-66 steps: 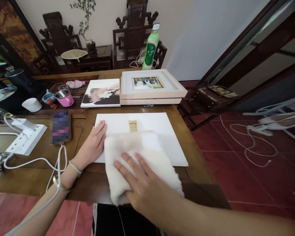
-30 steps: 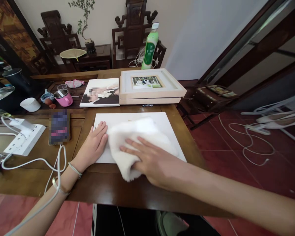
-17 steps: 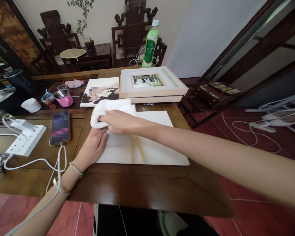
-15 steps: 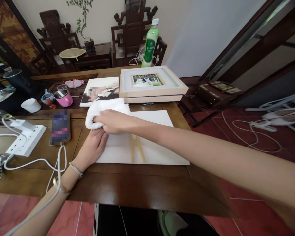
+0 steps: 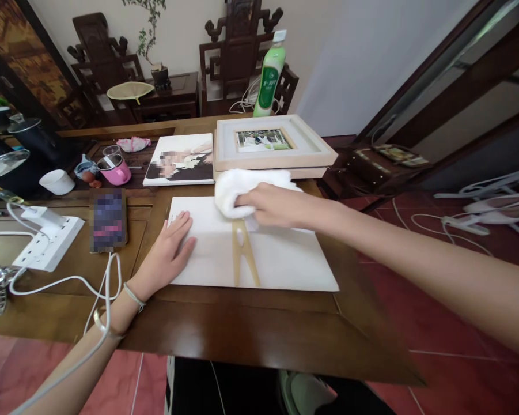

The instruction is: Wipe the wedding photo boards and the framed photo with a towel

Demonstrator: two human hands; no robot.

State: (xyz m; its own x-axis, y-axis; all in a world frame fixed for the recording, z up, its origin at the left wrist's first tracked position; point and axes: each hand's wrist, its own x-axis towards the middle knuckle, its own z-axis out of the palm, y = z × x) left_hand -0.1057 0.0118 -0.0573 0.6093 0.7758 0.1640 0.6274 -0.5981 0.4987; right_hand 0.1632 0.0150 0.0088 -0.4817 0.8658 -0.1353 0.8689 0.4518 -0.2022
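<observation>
A white panel (image 5: 285,262) with a tan, A-shaped piece (image 5: 243,253) on its face lies on the brown wooden table (image 5: 242,323). My left hand (image 5: 173,248) rests open on the panel's left edge, fingers apart. Over the panel's upper middle, my right hand (image 5: 272,204) is closed on a fluffy white cloth (image 5: 237,187), which covers the top of the tan piece. Behind the panel are a photo print (image 5: 181,161) and, to its right, stacked pale frames (image 5: 315,151) with a small photo in the upper one.
A green bottle (image 5: 268,78) stands behind the frames. Leftward are a phone (image 5: 108,222) with a white cable, a power strip (image 5: 54,248), a pink mug (image 5: 120,173) and a white cup (image 5: 57,182). The cable passes over my left forearm.
My right hand has moved right with the cloth, from the panel's upper left to its upper middle. My left hand stays at the left edge, now uncovered.
</observation>
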